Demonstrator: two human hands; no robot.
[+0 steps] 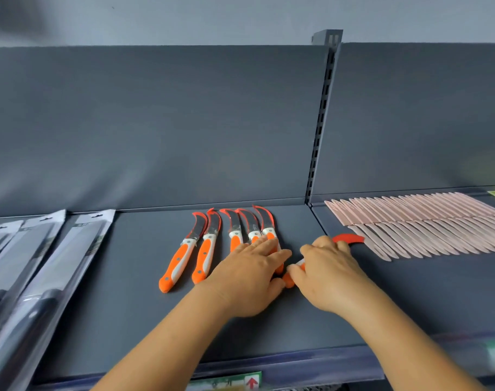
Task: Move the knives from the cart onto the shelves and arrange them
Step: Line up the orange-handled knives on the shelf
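Note:
Several curved knives with orange-and-white handles and red blade guards lie side by side on the grey shelf (133, 277), the leftmost knife (178, 258) pointing to the back wall. My left hand (249, 277) lies flat, fingers straight, on the handles of the right-hand knives (264, 227). My right hand (328, 275) grips another orange knife; its red blade tip (349, 238) sticks out past my fingers to the right and its handle end (289, 280) shows by my thumb. The cart is out of view.
Packaged dark-handled knives (43, 277) in clear sleeves lie at the shelf's left end. A long overlapping row of pale pink knives (427, 224) fills the neighbouring shelf on the right. A slotted upright (322, 117) divides the two bays. A price label (226, 383) sits on the front edge.

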